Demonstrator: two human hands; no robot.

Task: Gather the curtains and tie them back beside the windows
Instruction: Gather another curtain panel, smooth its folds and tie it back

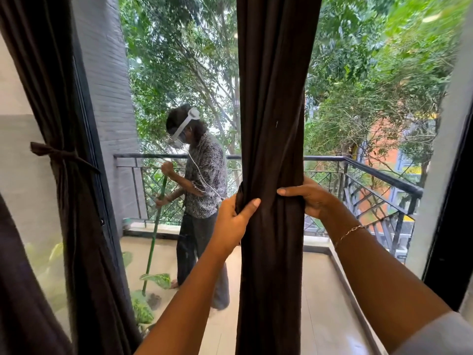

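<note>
Step in hand: I judge this as the gathering stage — the middle curtain [273,155] is bunched into a narrow column down the centre of the frame, not yet tied.

Left hand [231,221]: clamped on the left edge of the bunch, thumb across the front folds, fingers hidden behind the cloth.

Right hand [311,198]: clamped on the right side at nearly the same height, fingers wrapped over the front; a thin bracelet [349,233] sits on that wrist.

Hands together or apart: apart, one on each flank of the same bundle, squeezing it between them.

Tied curtain [76,201]: at the left of the frame, already cinched by a dark tie-back [55,152] knotted around it beside the window frame [94,139].

Tie for the middle curtain: I cannot see one — it may be hidden in the folds or out of view.

Beyond the glass: a person sweeping [202,180] on the balcony, holding a green broom [153,237] near the railing [384,175].

Next move, as I judge it: keep one hand holding the bunch tight, free the other to find a band, then wrap and knot it at grip height and shift the bundle to a window side.
</note>
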